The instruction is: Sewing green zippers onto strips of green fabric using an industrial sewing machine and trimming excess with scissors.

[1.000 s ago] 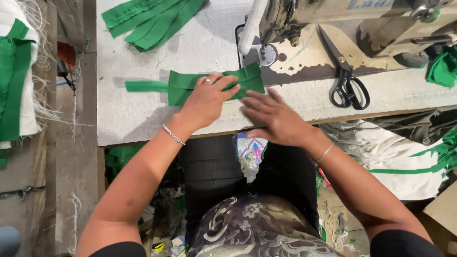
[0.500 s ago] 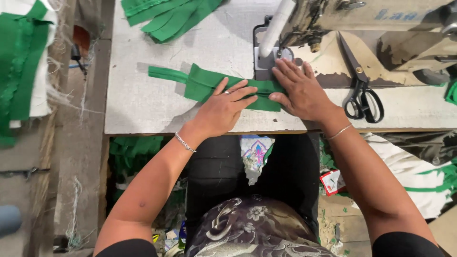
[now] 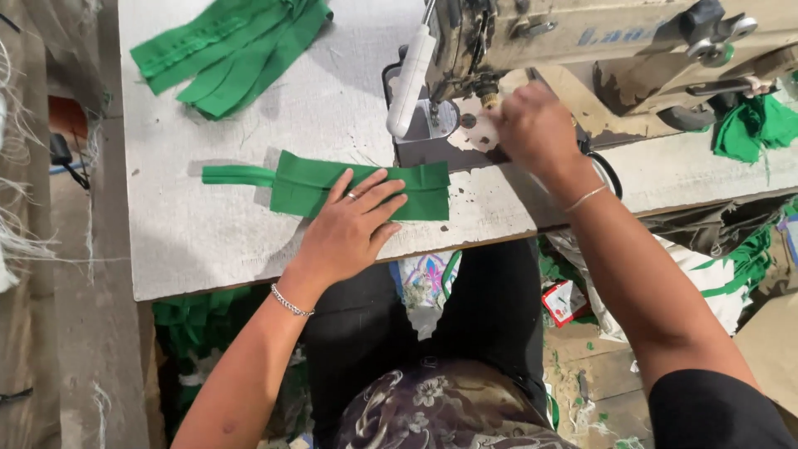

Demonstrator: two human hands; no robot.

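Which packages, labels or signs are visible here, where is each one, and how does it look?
Machine label: on the front of the sewing machine, top right; faded blue lettering on beige.
Small packet: on the floor under the table edge, right of the person's lap; squarish, red and white.
Printed bag: under the table, just below the left hand; white with multicoloured print.
No screens in view.

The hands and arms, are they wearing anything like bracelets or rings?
Yes. The left hand has a ring on one finger and a silver chain bracelet at the wrist. The right hand has a thin bangle. Both arms are bare up to short black sleeves.
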